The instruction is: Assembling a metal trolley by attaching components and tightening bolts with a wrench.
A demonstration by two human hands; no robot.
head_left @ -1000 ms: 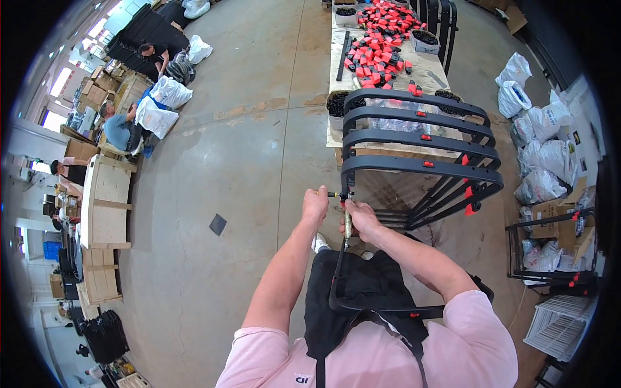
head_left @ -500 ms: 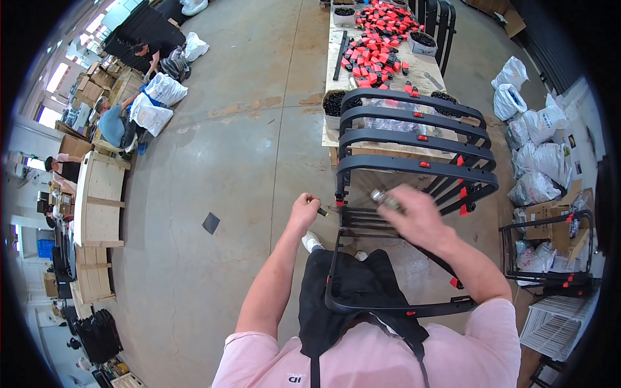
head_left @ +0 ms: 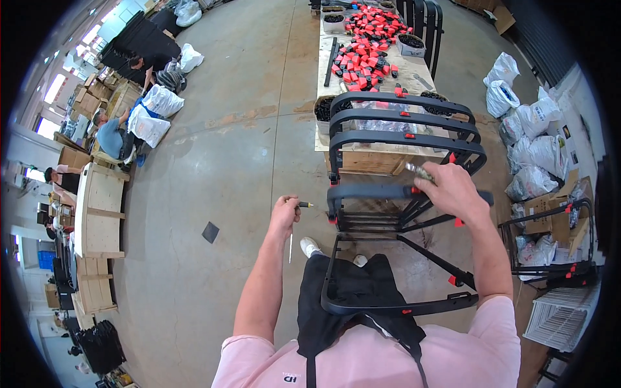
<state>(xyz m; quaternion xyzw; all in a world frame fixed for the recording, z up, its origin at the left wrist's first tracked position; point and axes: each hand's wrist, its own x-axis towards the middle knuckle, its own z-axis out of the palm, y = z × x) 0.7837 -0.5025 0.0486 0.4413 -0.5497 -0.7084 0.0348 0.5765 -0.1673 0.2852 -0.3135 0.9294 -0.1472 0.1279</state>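
Observation:
My left hand (head_left: pixel 283 215) is closed around a small tool with a black-and-yellow handle (head_left: pixel 305 205); a thin pale rod (head_left: pixel 290 247) shows below the hand. In my right hand (head_left: pixel 455 187) is a shiny metal tool (head_left: pixel 419 171), its kind unclear, held over the top bar of a black tubular frame (head_left: pixel 375 192). Whether those fingers also touch the bar cannot be made out. This frame leans toward me, apart from several like frames (head_left: pixel 407 137) with red clips standing behind it. Another black frame (head_left: pixel 414 308) lies against my apron, nearest me.
Beyond the frames stands a wooden table (head_left: pixel 326 90) heaped with red-and-black parts (head_left: pixel 369 55) and boxes of black pieces (head_left: pixel 411 45). White sacks (head_left: pixel 533 155) line the right wall. Co-workers (head_left: pixel 113 136) sit at the far left. A dark square (head_left: pixel 210 232) lies on the floor.
The front standing frame has tipped away from the others, toward me. My right hand has moved right and farther away with the metal tool; my left hand has shifted slightly left.

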